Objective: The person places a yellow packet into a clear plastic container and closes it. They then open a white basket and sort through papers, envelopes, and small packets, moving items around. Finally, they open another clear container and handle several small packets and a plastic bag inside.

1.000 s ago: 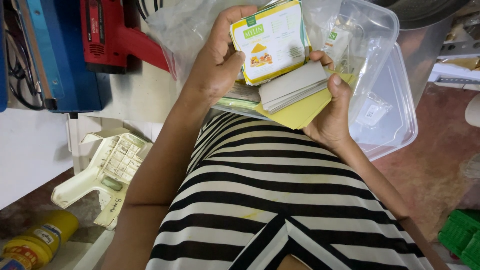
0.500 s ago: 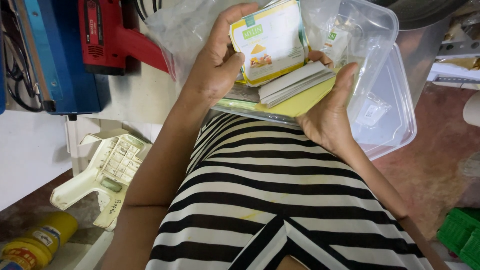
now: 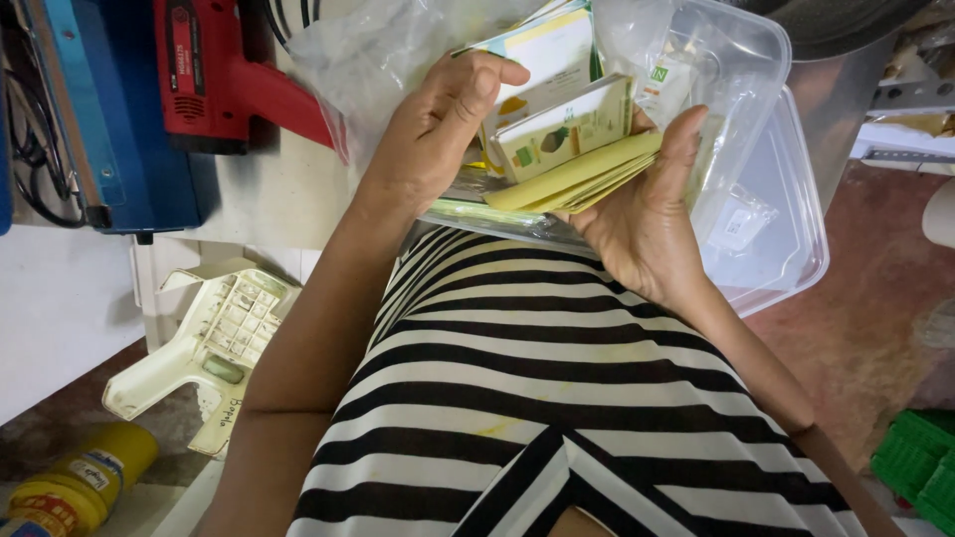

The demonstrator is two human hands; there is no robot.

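- Head view, hands: the left hand [image 3: 438,124] pinches the upper cards of a stack of flat packets [image 3: 557,129] between thumb and fingers; the right hand [image 3: 647,214] cups the stack from below, fingers pressed up along its right edge.
- Head view, location: the stack is held above the near rim of a clear plastic tub [image 3: 786,229], in front of the striped shirt [image 3: 557,398].
- Head view, handling: sorting such a stack goes best, by judgement, with the lower hand kept level and only one packet lifted at a time.
- Head view, packets: rectangular, white with green and yellow panels; plain yellow sheets lie lowest.
- Head view, surroundings: a red tool [image 3: 229,80] lies far left, a cream label gun [image 3: 199,348] near left, a yellow bottle [image 3: 80,482] at the bottom left corner, and a green crate [image 3: 920,467] near right.
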